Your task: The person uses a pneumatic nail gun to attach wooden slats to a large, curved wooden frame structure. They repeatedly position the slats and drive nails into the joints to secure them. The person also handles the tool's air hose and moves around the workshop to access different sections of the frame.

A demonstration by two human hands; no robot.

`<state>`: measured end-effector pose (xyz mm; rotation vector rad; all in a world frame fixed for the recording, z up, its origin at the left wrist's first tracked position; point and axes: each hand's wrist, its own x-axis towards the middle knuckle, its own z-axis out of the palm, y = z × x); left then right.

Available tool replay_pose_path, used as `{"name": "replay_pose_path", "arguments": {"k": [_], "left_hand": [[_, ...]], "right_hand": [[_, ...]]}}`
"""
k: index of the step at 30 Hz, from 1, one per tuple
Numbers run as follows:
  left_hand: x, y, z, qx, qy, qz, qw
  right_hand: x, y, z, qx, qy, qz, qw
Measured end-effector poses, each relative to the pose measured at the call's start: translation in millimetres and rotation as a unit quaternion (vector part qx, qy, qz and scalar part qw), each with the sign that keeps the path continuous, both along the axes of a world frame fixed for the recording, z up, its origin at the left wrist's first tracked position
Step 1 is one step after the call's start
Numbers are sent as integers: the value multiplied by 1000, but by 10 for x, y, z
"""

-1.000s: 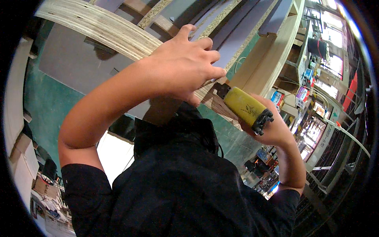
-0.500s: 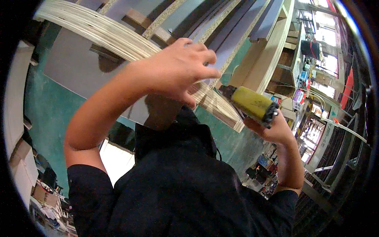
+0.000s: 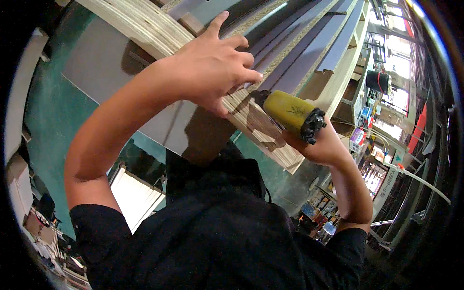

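Note:
My left hand (image 3: 212,67) lies across a stack of layered pale wood boards (image 3: 145,31), its fingers spread over the far side and its thumb at the near edge. The hand is open. In my right hand (image 3: 321,147) is a yellow nail gun (image 3: 285,108) with black ends, the fingers closed around its partly hidden grip. Its dark nose points left at the wood, close beside my left fingertips. Whether the nose touches the wood I cannot tell.
Long grey-blue panels (image 3: 307,46) with raw chipboard edges run away beyond the boards. A brown-grey sheet (image 3: 164,128) lies on the near side, above green floor (image 3: 43,111). Shelving with a black bucket (image 3: 377,82) and a pale hose (image 3: 425,179) are at the right.
The nail gun has moved left and closer to my left hand. My left fingers have spread wider, with the index finger raised outward. The view has shifted slightly.

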<state>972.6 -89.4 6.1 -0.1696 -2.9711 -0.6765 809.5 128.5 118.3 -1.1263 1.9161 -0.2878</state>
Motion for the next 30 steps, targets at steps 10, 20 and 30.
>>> {"name": "replay_pose_path", "arguments": {"k": [10, 20, 30], "left_hand": [[-13, 16, 11, 11, -42, -7, 999], [-22, 8, 32, 10, -61, -9, 998], [-23, 10, -40, 5, -20, -2, 1000]], "right_hand": [[88, -200, 115, 43, -36, -10, 998], [51, -123, 40, -1, -7, 36, 999], [-2, 3, -26, 6, -2, -6, 1000]]}}
